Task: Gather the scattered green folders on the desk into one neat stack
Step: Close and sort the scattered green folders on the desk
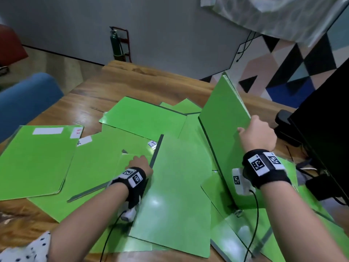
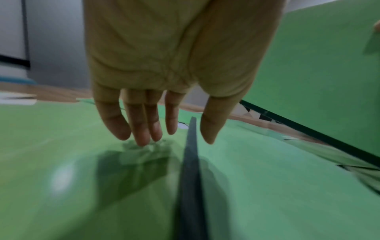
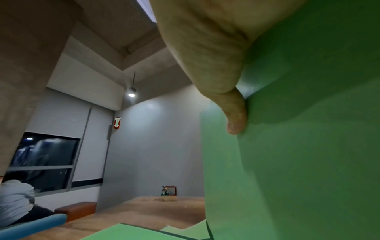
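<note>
Several green folders lie scattered and overlapping on the wooden desk. My right hand grips one folder by its right edge and holds it tilted up on its lower edge; in the right wrist view the thumb presses on that folder's face. My left hand hovers with straight fingers just over a flat folder, beside the dark spine of a neighbouring folder. A folder with white labels lies at the far left.
A black monitor with its stand and cables stands at the right edge of the desk. A blue chair sits off the left side. A fire extinguisher stands by the far wall. A person sits in the background.
</note>
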`<state>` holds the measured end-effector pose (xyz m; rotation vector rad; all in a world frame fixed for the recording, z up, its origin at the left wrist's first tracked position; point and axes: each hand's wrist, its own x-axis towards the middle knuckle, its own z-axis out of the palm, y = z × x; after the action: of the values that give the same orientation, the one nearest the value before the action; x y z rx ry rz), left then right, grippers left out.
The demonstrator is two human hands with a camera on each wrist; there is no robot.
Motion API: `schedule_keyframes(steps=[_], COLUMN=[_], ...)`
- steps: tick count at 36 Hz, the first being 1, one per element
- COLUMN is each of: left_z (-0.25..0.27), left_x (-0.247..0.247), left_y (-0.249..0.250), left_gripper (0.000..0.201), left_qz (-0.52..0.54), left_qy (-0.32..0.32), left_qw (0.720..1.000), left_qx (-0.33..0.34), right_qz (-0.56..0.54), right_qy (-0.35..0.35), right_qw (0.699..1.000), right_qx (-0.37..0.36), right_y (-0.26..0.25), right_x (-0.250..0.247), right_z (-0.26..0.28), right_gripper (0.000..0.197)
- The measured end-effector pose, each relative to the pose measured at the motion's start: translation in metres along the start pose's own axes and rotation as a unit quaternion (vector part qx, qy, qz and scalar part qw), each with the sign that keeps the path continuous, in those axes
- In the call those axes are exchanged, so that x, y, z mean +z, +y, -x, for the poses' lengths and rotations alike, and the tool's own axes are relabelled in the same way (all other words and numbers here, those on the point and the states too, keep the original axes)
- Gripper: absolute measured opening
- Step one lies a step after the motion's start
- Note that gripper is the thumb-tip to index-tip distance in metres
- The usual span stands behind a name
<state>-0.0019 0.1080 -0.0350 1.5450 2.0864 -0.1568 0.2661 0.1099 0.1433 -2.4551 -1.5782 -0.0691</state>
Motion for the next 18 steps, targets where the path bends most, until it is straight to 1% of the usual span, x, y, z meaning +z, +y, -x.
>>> schedule_keyframes(steps=[5,8,11,15,18], left_z=[-0.049,-0.079,-0.106,-0.126,-0.119], left_x=[-0.025,-0.034,-0.034,-0.025,-0.025], left_y=[0.013,0.023,0.026,0.028,0.031], left_gripper=[0.049,0.054,0.070,0.076,0.080], left_qz=[-0.068,-0.095,-0.102,-0.129,-0.143], left_qy=[0.065,0.088,0.071,0.026,0.018], left_qw=[0.994,0.989,0.989,0.987,0.985], left_qx=[0.047,0.073,0.084,0.096,0.099], right_qz=[0.040,0.053,0.061,0.064,0.064], right_qy=[-0.043,-0.051,-0.047,-0.035,-0.034], right_qw=[0.998,0.997,0.997,0.997,0.997], right_qx=[-0.012,-0.012,-0.009,-0.006,-0.006], right_y=[0.006,0.014,0.021,0.025,0.022], right_x=[0.020,0.026,0.030,0.035,0.035], right_z=[-0.009,-0.016,-0.023,-0.028,-0.026], right_gripper=[0.033,0.033,0.036,0.041,0.043])
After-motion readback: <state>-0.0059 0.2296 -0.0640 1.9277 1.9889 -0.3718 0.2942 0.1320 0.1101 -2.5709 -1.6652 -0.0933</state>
